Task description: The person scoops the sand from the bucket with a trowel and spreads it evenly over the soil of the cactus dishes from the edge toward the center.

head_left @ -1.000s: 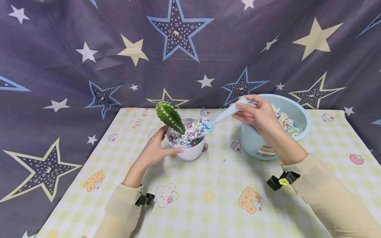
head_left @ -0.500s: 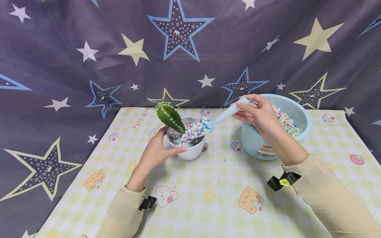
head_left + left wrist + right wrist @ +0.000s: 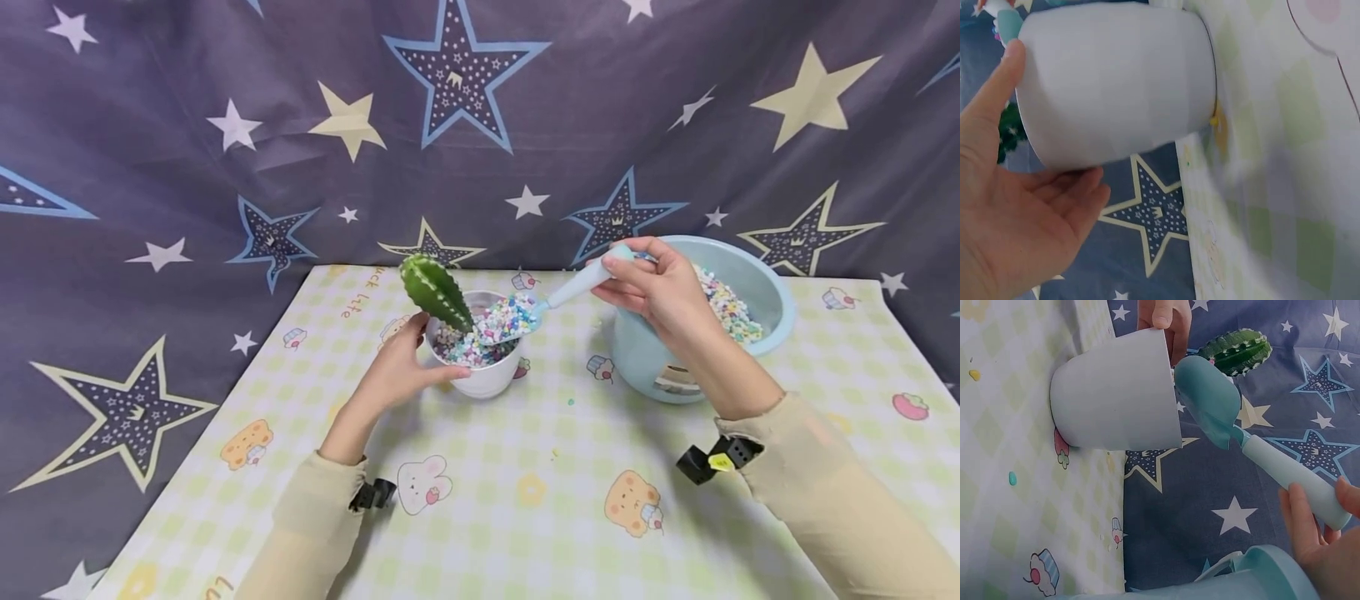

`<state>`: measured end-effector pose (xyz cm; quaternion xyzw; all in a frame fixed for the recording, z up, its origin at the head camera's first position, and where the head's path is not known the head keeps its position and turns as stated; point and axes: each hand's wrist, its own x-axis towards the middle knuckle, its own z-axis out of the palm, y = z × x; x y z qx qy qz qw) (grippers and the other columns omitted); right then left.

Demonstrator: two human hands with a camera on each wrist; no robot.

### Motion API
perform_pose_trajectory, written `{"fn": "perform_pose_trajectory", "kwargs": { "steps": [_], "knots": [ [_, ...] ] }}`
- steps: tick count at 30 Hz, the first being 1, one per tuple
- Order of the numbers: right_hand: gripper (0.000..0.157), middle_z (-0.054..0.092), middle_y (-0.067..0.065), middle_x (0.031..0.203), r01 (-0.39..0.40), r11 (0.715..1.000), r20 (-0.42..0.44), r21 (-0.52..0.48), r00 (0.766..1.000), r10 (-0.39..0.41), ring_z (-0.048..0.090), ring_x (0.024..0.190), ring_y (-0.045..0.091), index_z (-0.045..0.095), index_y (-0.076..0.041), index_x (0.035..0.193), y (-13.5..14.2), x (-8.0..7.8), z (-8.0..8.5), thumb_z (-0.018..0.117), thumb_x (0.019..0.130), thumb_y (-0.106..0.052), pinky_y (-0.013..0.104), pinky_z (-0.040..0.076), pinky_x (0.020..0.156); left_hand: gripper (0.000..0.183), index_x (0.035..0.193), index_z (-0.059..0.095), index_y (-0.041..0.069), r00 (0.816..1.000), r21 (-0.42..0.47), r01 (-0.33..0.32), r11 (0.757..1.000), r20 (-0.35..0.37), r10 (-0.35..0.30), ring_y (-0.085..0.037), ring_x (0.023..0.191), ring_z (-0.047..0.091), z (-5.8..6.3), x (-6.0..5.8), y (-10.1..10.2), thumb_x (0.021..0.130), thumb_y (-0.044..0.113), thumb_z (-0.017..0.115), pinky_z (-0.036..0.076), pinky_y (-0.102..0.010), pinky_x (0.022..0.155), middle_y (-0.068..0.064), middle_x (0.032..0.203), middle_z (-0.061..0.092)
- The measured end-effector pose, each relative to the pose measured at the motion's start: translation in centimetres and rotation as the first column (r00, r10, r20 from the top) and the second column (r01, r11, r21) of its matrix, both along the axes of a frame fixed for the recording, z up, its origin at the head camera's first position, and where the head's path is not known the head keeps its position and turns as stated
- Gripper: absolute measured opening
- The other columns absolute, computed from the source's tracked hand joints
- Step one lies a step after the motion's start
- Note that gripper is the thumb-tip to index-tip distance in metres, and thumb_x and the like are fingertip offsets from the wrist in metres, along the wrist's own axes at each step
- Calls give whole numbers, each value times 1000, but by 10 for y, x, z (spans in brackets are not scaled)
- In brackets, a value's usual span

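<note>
A green cactus [image 3: 437,292] leans left in a small white flower pot [image 3: 489,385] holding multicoloured pebbles. My left hand [image 3: 393,371] holds the pot from its left side, thumb near the front rim and fingers round behind. My right hand [image 3: 667,293] pinches the end of the handle of a light blue scoop [image 3: 576,287], its blade tipped down into the pot's opening beside the cactus. Pebbles [image 3: 508,318] are heaped on the blade. In the right wrist view, the underside of the scoop [image 3: 1210,400] shows right at the rim of the pot [image 3: 1116,394].
A light blue bucket [image 3: 637,367] with more coloured pebbles [image 3: 727,308] stands to the right, partly behind my right hand. A few stray pebbles [image 3: 571,402] lie on the checked tablecloth [image 3: 510,533]. A star-patterned curtain [image 3: 480,192] hangs behind the table.
The head view has shifted slightly, so everything sits a little farther right. My left thumb has slid slightly right along the pot. The scoop stays almost still over the pot, with its pebbles on it.
</note>
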<state>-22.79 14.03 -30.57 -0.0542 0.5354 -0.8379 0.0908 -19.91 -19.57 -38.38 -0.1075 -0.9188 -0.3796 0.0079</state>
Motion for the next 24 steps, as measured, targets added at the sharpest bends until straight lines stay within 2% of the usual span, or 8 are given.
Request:
{"fn": "perform_pose_trajectory", "kwargs": {
  "steps": [6, 10, 13, 15, 20, 24],
  "knots": [
    [29, 78, 3, 87, 9, 999, -20, 33, 1000, -8, 76, 78, 15, 48, -4, 112, 0, 0, 1, 69, 92, -4, 30, 63, 78, 104, 152, 37, 9, 995, -47, -97, 994, -20, 96, -36, 140, 46, 3, 8, 11, 70, 50, 87, 39, -52, 117, -16, 153, 46],
    [28, 77, 2, 87, 13, 999, -32, 50, 999, -12, 76, 77, 15, 49, -5, 111, 0, 0, 2, 69, 92, -5, 30, 63, 78, 108, 152, 36, 6, 985, -117, -173, 978, -28, 171, -36, 137, 49, 5, 14, 19, 70, 54, 86, 43, -52, 113, -17, 153, 46],
    [28, 77, 1, 88, 13, 998, -44, 69, 999, -10, 76, 77, 15, 49, -5, 112, 0, 0, 4, 69, 92, -5, 29, 63, 78, 112, 153, 33, 5, 979, -139, -206, 969, -23, 205, -37, 137, 49, 5, 16, 22, 69, 57, 85, 45, -52, 111, -17, 153, 45],
    [29, 77, 1, 88, 13, 997, -49, 79, 999, -9, 76, 78, 14, 50, -4, 114, -1, 0, 5, 69, 92, -5, 29, 63, 78, 113, 153, 31, 4, 980, -123, -199, 972, -19, 198, -37, 138, 47, 3, 15, 21, 70, 56, 85, 43, -52, 112, -18, 154, 43],
    [31, 76, 1, 87, 16, 996, -60, 87, 998, -11, 76, 78, 14, 49, -2, 115, -4, 1, 7, 69, 92, -4, 30, 63, 78, 108, 154, 28, 4, 996, 7, -87, 996, -5, 88, -36, 143, 41, -3, 7, 11, 73, 45, 87, 35, -50, 120, -20, 156, 39],
    [31, 76, 0, 85, 19, 996, -69, 82, 998, -13, 76, 77, 14, 48, 0, 116, -5, 1, 8, 68, 92, -3, 30, 63, 77, 104, 153, 31, 3, 999, 47, -50, 998, 10, 50, -38, 142, 43, -3, 4, 6, 74, 41, 88, 38, -51, 118, -22, 155, 40]
  ]
}}
